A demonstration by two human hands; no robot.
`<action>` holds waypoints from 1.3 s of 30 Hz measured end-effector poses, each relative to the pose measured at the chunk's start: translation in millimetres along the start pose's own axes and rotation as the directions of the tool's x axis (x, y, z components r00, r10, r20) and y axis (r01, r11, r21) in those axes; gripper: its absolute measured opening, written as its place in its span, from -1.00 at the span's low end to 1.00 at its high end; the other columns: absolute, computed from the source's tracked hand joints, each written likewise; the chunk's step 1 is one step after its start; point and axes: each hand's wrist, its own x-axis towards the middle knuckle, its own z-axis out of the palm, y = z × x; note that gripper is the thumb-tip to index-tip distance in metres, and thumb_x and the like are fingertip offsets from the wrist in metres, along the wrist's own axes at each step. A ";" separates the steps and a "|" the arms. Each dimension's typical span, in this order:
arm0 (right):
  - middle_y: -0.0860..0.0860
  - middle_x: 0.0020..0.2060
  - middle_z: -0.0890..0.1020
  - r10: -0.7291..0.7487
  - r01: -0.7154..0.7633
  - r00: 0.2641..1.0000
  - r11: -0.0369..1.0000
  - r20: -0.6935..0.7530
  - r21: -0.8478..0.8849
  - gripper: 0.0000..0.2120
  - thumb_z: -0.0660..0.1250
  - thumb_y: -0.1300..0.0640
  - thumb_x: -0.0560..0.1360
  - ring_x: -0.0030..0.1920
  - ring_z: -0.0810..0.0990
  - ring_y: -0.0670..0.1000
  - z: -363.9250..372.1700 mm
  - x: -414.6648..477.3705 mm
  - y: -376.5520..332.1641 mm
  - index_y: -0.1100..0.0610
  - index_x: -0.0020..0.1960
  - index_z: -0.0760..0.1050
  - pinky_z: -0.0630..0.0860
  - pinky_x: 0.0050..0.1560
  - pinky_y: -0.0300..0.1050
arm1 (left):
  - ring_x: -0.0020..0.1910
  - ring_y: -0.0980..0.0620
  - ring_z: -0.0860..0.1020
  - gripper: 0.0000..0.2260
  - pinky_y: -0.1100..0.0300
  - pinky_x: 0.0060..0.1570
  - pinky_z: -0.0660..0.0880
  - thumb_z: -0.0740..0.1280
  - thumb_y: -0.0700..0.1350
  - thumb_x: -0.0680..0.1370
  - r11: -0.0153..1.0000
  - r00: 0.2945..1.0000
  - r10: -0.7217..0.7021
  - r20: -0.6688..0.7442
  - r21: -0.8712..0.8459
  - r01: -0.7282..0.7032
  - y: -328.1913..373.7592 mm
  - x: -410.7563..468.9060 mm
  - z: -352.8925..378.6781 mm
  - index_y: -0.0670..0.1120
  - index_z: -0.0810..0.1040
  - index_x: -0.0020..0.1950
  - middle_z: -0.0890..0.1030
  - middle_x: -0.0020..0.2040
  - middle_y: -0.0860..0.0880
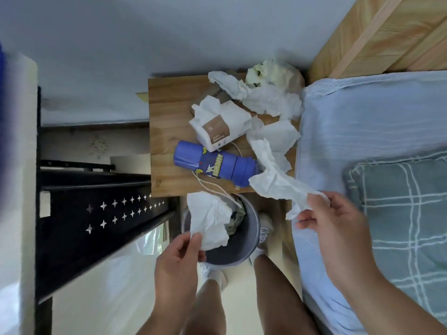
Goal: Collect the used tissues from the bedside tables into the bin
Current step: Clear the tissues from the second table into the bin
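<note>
At the left of the frame we see a black metal frame (96, 213) punched with star-shaped holes; its edge runs close to the wooden bedside table (167, 131) at centre. That leaves only a narrow strip of floor between it and the bed (362, 117) on the right. The round grey bin (232, 252) stands in that strip, just below the table's lower edge, with a white shoe (264, 228) touching its right side.

The left hand (179, 255) pinches a crumpled white tissue (210, 218) between thumb and fingers, holding it over the bin's mouth. Inside the bin we make out more crumpled paper, partly hidden by that tissue.

On the table lie a soft white and brown tissue pack (217, 126) with a sheet sticking out and, just below it, a blue bottle (212, 165) on its side with a white cord (210, 187) trailing off the edge. To their right, a heap of used tissues (266, 97) fills the table's upper right corner, and a flatter sheet (278, 136) lies along the bed-side edge.

The right hand (338, 223) grips one end of a long, wrinkled tissue (275, 182), lifted over the table's lower right corner. Further right lie the pale blue sheet and a plaid pillow (399, 201).
</note>
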 end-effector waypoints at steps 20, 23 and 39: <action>-0.03 0.02 0.72 0.353 -0.020 0.877 0.704 0.326 -0.710 -0.62 0.41 -0.03 0.53 0.05 0.70 0.09 112.7 40.3 231.3 0.02 0.31 0.57 0.59 0.14 0.00 | -0.39 0.09 0.64 -0.82 0.23 -0.43 0.49 0.52 -0.08 0.57 0.895 0.871 -0.443 0.213 0.056 0.442 -136.2 119.0 65.6 0.02 0.64 0.14 0.69 -0.16 0.00; -0.03 0.11 0.68 0.381 -0.034 0.861 0.704 0.338 -0.709 -0.58 0.41 -0.04 0.53 0.01 0.73 0.12 110.8 42.4 224.1 0.02 0.36 0.55 0.62 0.17 0.03 | -0.39 0.10 0.69 -0.84 0.17 -0.35 0.56 0.50 -0.16 0.58 0.893 0.877 -0.434 0.205 -0.030 0.449 -129.3 113.4 59.0 0.10 0.60 -0.05 0.70 -0.11 0.02; -0.16 0.10 0.61 -0.312 0.302 0.949 0.869 0.038 -0.391 -0.63 0.45 -0.13 0.47 -0.02 0.62 -0.05 49.7 92.3 34.8 -0.19 0.26 0.54 0.52 0.04 -0.19 | -0.43 0.10 0.56 -0.81 -0.09 -0.18 0.66 0.38 0.06 0.62 0.965 0.927 0.245 0.285 0.022 -0.262 117.3 47.0 88.9 0.13 0.74 -0.13 0.67 -0.36 0.03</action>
